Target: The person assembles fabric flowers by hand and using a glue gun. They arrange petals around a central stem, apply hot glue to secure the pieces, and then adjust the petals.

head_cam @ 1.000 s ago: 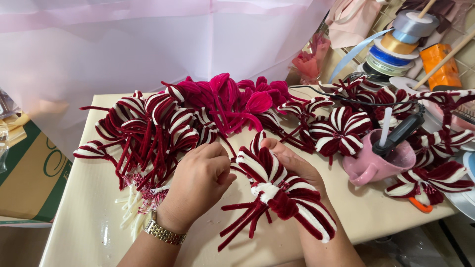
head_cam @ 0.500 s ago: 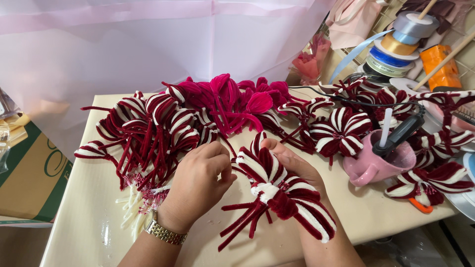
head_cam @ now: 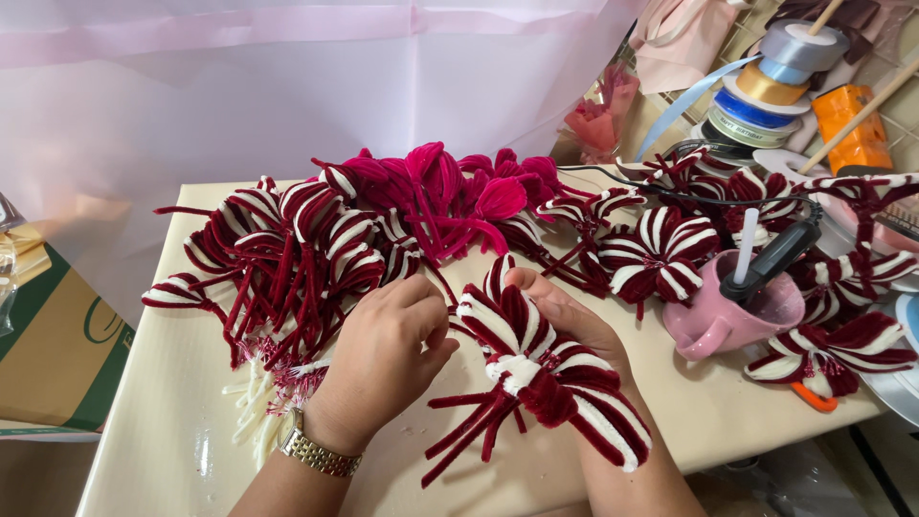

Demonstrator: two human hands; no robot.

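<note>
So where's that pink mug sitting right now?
The pink mug stands on the right side of the cream table, beyond the right hand, ringed by dark red and white striped flowers, with a black glue gun resting in it.

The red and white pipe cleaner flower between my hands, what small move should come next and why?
Probably pinch and spread the loops nearest the left hand. The pipe cleaner flower rests on the right hand, its loops on that side bunched at the white-wrapped centre, loose stems trailing onto the table.
</note>
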